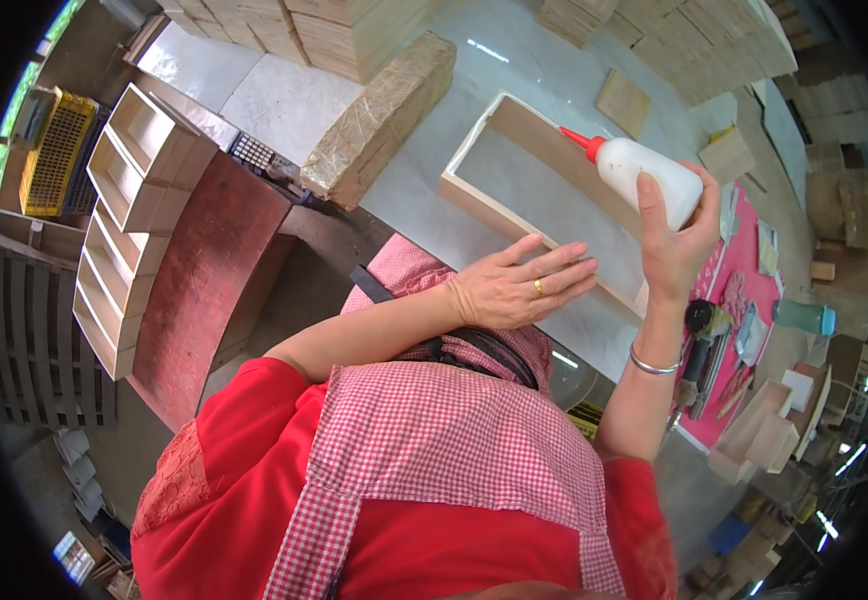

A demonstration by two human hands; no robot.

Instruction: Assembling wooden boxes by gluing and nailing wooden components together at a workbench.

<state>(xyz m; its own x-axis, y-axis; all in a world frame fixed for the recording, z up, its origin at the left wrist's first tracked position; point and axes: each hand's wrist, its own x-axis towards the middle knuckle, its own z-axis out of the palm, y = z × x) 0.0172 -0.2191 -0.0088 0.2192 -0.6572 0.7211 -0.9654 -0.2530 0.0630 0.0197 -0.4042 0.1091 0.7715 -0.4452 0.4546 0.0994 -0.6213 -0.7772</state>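
Note:
My right hand (682,235) is wrapped round a white squeeze glue bottle (644,178) with a red nozzle. The bottle is tilted, its nozzle pointing left over the far long side of a wooden frame (579,165). That frame is a long open rectangle on the grey tabletop (554,195), which shows through its middle. A white line, perhaps glue, runs along the top edge at its left end. My left hand (529,280), fingers stretched out and holding nothing, is at the near long side of the frame; whether it touches the wood I cannot tell.
A wrapped cardboard-brown bundle (379,120) lies at the table's left edge. Stacked wooden boards (694,45) stand at the back. On the right, a pink sheet (724,300) bears tools, beside a green bottle (804,316). Finished-looking wooden boxes (119,240) rest on a red bench (209,285) at left.

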